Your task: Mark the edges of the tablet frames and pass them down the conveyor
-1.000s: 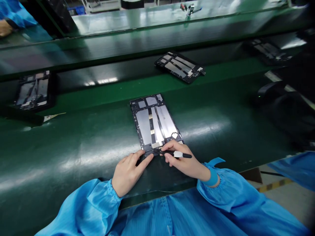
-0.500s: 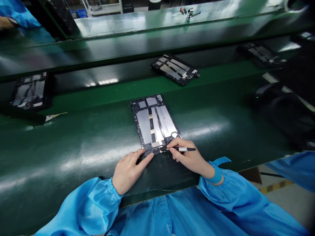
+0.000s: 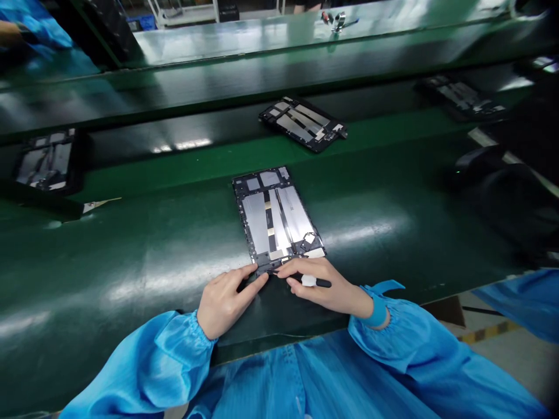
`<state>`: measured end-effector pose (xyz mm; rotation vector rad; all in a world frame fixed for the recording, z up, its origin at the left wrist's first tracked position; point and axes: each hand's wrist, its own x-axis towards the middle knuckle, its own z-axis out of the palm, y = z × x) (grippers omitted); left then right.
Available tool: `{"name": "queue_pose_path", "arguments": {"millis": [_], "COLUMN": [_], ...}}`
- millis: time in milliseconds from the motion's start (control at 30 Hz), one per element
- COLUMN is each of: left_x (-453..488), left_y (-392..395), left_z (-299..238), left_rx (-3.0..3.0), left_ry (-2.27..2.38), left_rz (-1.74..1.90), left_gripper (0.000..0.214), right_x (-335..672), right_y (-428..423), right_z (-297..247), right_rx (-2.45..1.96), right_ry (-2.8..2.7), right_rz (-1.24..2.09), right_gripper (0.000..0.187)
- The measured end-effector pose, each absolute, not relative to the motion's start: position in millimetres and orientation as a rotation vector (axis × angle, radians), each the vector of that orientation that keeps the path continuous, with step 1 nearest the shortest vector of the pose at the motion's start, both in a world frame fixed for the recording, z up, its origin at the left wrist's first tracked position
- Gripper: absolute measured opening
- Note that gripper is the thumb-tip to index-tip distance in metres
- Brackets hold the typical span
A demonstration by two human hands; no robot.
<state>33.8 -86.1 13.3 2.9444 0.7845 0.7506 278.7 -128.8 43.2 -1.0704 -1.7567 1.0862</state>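
Down on the green bench point(image 3: 131, 256), and there it was: left hand point(image 3: 229, 302) laid out flat, grip wide, fingers point(image 3: 251, 278) pressed against the near edge of a bare tablet frame point(image 3: 275, 218). Right hand point(image 3: 323, 288) curled in just beside it, grip narrow, closed on a black pen-shaped tool point(image 3: 318, 283) with a white band, tip hidden under the fingers. Frame lying lengthwise right in front of the body, silver panels facing up. Blue sleeves point(image 3: 174, 355) gathered at both wrists, blue strap point(image 3: 375, 314) around the right one. Three more frames point(image 3: 302, 124) farther up the bench, well apart. Way off, a blue crate point(image 3: 142, 22), contents too small to make out. Top left corner, a co-worker's hand point(image 3: 9, 35).
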Motion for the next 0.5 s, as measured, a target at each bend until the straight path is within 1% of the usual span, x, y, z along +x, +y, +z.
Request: {"name": "queue_pose_path", "arguments": {"millis": [133,267,367,500], "left_x": [33.1,36.4,41.7,45.0], "left_y": [-89.1,-101.7,-108.3,-108.9], "left_z": [19.3,22.6,19.0,13.9], "left_rx": [2.916,2.893,2.936,2.941], "left_ry": [0.693,0.396,0.304,0.324], "left_rz": [0.774,0.682,0.488,0.389], "left_gripper": [0.028,0.031,0.032,0.032], "right_x": [284.1,294.8,299.7,296.7], "right_y": [-132.2,-138.5,-139.2,-133.7], "right_z": [42.1,38.4,37.3,37.8], "right_rx": [-1.208,-1.391,-1.452,-1.507], "right_ry": [-1.606,-1.426,-1.560,-1.816], "right_rz": [1.299,1.499,1.465,1.210], "right_gripper": [0.015,0.018,0.019,0.017]}}
